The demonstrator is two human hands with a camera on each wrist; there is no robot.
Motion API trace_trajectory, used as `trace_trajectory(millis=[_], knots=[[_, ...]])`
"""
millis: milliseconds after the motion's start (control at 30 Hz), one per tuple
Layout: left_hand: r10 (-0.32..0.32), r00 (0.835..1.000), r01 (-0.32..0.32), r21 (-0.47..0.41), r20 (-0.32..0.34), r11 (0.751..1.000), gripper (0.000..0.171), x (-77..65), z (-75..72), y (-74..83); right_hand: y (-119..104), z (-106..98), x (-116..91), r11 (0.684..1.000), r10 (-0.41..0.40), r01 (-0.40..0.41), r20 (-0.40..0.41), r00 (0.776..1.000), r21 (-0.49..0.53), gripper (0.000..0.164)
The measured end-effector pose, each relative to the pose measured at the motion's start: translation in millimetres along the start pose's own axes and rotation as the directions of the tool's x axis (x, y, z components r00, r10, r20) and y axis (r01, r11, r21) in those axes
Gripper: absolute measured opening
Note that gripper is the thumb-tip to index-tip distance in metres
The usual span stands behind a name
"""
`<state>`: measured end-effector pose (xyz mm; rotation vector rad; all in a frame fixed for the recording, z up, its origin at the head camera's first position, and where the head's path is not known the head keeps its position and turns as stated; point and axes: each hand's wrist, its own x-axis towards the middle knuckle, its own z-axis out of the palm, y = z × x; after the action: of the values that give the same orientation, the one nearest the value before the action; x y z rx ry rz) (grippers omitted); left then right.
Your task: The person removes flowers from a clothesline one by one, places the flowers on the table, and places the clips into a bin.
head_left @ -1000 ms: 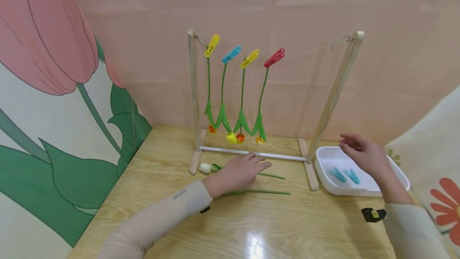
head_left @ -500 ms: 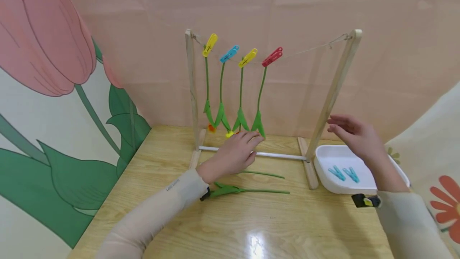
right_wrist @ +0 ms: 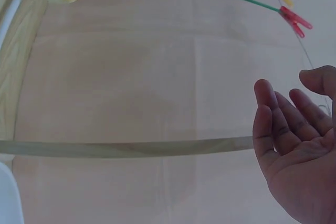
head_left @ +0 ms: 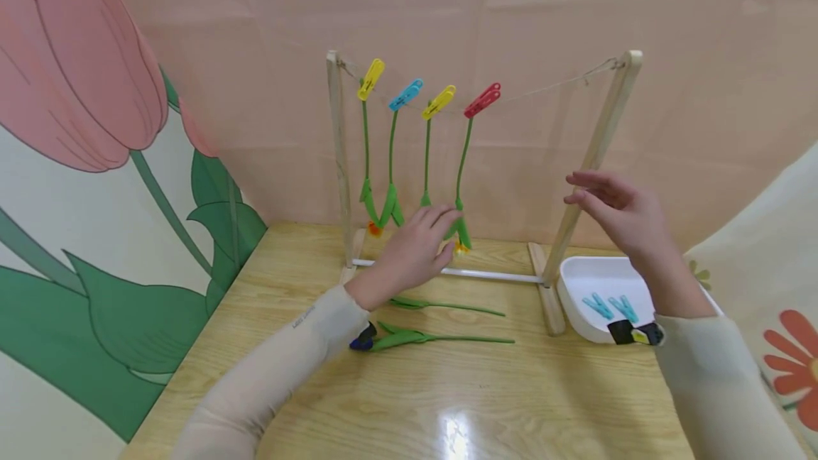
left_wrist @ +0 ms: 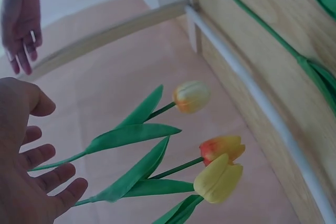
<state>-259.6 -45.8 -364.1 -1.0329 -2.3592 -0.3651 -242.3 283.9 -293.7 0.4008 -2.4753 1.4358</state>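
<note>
My left hand (head_left: 415, 247) is raised in front of the hanging tulips, its fingers loosely bent and holding nothing. The left wrist view shows those fingers near the stems of the orange-white tulip (left_wrist: 191, 97) and the yellow tulip (left_wrist: 219, 179). Out to the right, my right hand (head_left: 623, 215) is lifted beside the rack's right post (head_left: 597, 137), relaxed and bare. Several tulips hang heads down from the string, pinned by a red clothespin (head_left: 482, 99), a blue clothespin (head_left: 405, 94) and yellow ones. Some blooms are hidden behind my left hand.
Two tulips lie on the wooden table (head_left: 486, 403): a dark blue tulip (head_left: 409, 337) in front, another green stem (head_left: 466, 308) behind, its bloom covered by my arm. A white tray (head_left: 578, 325) with two blue-green clothespins (head_left: 623, 309) stands right. A white bar (head_left: 498, 275) joins the rack's feet.
My left hand has risen from over the lying tulips to in front of the hanging ones. My right hand has moved up and left, away from over the tray.
</note>
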Motion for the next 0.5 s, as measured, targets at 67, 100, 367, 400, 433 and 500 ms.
trace_trajectory(millis=[67, 100, 367, 400, 433, 500], knots=[[-0.01, 1.0, 0.01, -0.017, -0.008, 1.0, 0.049, 2.7, -2.4, -1.2, -6.1, 0.7, 2.8, 1.0, -0.003, 0.003, -0.005, 1.0, 0.017, 0.043], [-0.017, 1.0, 0.017, -0.021, -0.008, 1.0, 0.049, 3.9, -3.6, -1.9, -9.1, 1.0, 4.2, 1.0, -0.006, 0.006, -0.007, 1.0, 0.023, 0.043], [-0.088, 0.996, 0.087, -0.096, -0.009, 0.992, 0.051, 13.7, -10.9, -6.8, -29.0, 6.7, 15.8, 0.996, -0.064, 0.066, -0.033, 0.997, 0.068, 0.04], [-0.092, 0.996, 0.09, -0.107, -0.01, 0.99, 0.051, 14.8, -11.8, -7.4, -31.0, 7.2, 17.3, 0.995, -0.07, 0.073, -0.035, 0.997, 0.075, 0.04], [-0.096, 0.995, 0.094, -0.119, -0.011, 0.988, 0.051, 16.0, -12.6, -8.0, -33.0, 7.9, 19.0, 0.993, -0.077, 0.08, -0.038, 0.996, 0.089, 0.039], [-0.108, 0.994, 0.105, -0.14, -0.011, 0.985, 0.051, 18.3, -13.9, -9.7, -36.7, 9.0, 22.5, 0.99, -0.088, 0.092, -0.043, 0.995, 0.102, 0.039]])
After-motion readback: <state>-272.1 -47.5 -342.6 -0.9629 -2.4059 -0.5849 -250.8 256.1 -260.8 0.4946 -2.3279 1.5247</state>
